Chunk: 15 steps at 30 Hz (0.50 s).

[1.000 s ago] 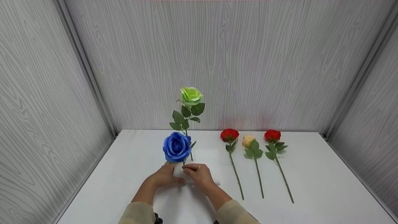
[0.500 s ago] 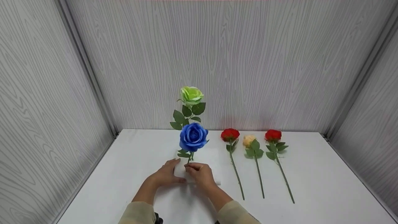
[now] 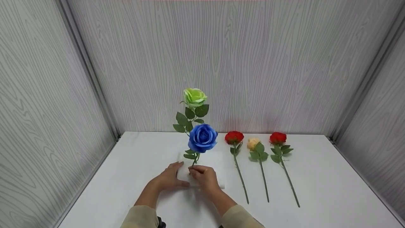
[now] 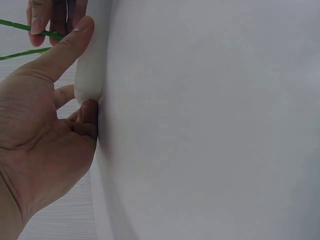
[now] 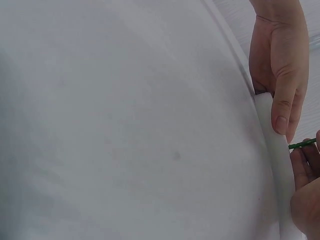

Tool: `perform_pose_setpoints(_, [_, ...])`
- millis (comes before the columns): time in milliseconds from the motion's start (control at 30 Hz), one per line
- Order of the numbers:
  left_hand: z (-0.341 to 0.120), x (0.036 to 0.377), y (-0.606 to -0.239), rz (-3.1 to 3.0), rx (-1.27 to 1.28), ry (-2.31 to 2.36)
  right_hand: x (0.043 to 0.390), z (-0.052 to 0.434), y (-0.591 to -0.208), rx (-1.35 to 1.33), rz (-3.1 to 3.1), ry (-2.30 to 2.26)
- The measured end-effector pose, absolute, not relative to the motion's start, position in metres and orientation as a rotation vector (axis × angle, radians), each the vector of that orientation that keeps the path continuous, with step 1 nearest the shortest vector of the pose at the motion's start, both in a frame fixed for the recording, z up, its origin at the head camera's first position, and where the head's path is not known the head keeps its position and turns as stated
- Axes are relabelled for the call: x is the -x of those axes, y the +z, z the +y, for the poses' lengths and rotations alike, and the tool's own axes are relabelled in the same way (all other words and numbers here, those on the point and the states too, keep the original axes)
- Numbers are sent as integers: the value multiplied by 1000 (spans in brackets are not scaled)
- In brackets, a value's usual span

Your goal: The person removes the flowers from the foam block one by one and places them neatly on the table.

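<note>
A blue rose stands over a white foam-like slab, leaning slightly right. My right hand pinches its green stem low down, close to the slab; whether the tip is in the slab cannot be told. My left hand grips the slab's left end. In the left wrist view its thumb lies across the slab's top face and the other fingers bend around the edge. Behind the blue flower a light green rose stands upright, the foot of its stem near the slab's far part.
To the right on the white table lie a red rose, a peach rose and another red rose, stems toward me. Grey wood-patterned panels enclose the back and sides.
The blue rose's head has swung right and slightly up, its stem now leaning right, while my right fingers keep their pinch. My left hand and the green rose have hardly moved.
</note>
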<state>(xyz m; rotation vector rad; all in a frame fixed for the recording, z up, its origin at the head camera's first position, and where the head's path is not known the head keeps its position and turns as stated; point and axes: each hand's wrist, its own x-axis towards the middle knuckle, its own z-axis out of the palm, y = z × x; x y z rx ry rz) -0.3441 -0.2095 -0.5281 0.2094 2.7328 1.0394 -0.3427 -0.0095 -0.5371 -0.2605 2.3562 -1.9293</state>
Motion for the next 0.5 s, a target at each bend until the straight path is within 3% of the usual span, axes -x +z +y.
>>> perform_pose_setpoints(500, [-213, 344, -527, 2725, -239, 1038, 343, -12, -539, 248, 2268, -2064])
